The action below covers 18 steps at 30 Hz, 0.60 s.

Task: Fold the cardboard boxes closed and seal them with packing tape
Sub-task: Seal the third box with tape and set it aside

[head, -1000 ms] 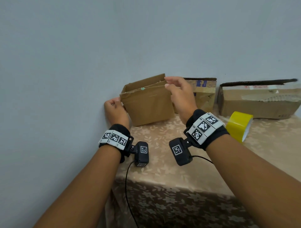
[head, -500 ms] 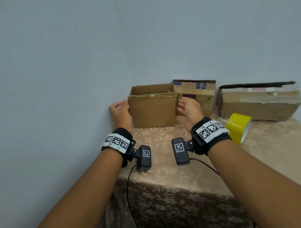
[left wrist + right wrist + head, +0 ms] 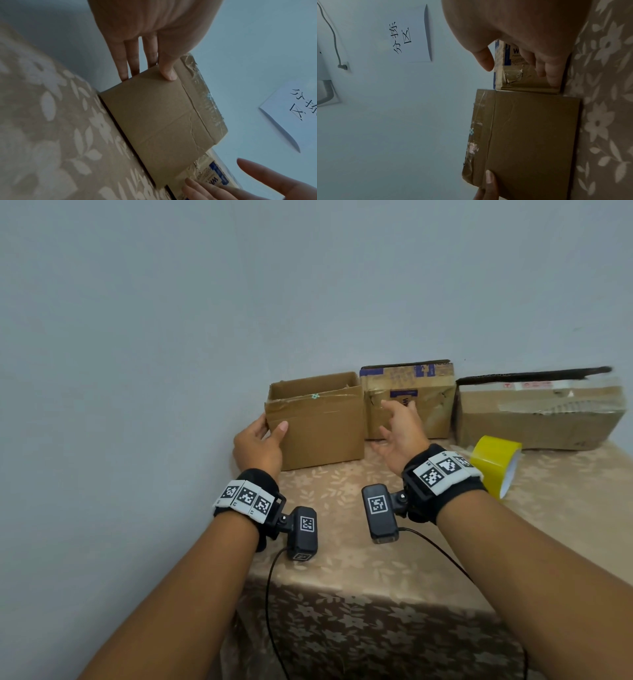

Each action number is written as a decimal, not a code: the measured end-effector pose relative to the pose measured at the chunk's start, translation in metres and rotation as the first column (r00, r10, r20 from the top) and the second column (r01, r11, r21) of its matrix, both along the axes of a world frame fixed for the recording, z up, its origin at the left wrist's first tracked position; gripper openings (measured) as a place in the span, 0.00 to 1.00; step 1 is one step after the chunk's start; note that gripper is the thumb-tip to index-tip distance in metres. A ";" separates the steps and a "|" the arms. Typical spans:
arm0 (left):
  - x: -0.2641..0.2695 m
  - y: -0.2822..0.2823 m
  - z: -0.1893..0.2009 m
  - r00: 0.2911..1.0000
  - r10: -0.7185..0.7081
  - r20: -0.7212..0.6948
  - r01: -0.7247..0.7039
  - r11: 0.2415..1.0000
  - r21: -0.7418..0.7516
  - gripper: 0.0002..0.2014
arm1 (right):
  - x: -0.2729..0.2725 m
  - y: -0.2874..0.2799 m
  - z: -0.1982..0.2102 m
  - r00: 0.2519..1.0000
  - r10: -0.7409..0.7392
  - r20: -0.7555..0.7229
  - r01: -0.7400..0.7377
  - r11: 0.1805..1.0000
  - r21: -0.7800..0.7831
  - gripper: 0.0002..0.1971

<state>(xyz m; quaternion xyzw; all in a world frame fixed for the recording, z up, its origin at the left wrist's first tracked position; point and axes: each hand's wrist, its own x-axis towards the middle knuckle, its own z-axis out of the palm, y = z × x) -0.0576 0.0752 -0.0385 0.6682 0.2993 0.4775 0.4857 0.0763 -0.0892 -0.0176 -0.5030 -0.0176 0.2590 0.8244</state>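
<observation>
Since half a second ago the right hand (image 3: 400, 429) has spread open, just right of the box (image 3: 318, 426), gripping nothing. Left hand (image 3: 258, 445) clasps the box's left corner: thumb (image 3: 169, 71) on its front, fingers (image 3: 123, 67) along its side. Box stands open-topped on the table (image 3: 342, 542), by the wall (image 3: 171, 337).

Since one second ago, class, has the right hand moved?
Yes. The right hand has dropped from the top edge of the open box to low in front of the middle box, beside the open box.
</observation>
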 end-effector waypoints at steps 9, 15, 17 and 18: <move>0.009 0.001 -0.002 0.997 0.055 -0.061 -0.060 0.996 -0.073 0.23 | -0.010 -0.007 0.000 0.985 0.172 -0.017 -0.173 0.979 -0.110 0.24; 0.033 -0.003 0.009 0.958 -0.143 -0.247 0.106 0.982 -0.154 0.25 | -0.012 -0.009 0.003 0.978 0.207 0.022 -0.202 0.970 -0.135 0.18; 0.039 -0.008 0.010 0.932 -0.217 -0.289 0.155 0.963 -0.221 0.34 | -0.012 -0.010 0.004 0.979 0.203 0.025 -0.198 0.972 -0.130 0.17; 0.041 -0.012 0.012 0.923 -0.252 -0.292 0.181 0.952 -0.249 0.36 | -0.012 -0.010 0.005 0.980 0.197 0.025 -0.193 0.973 -0.127 0.15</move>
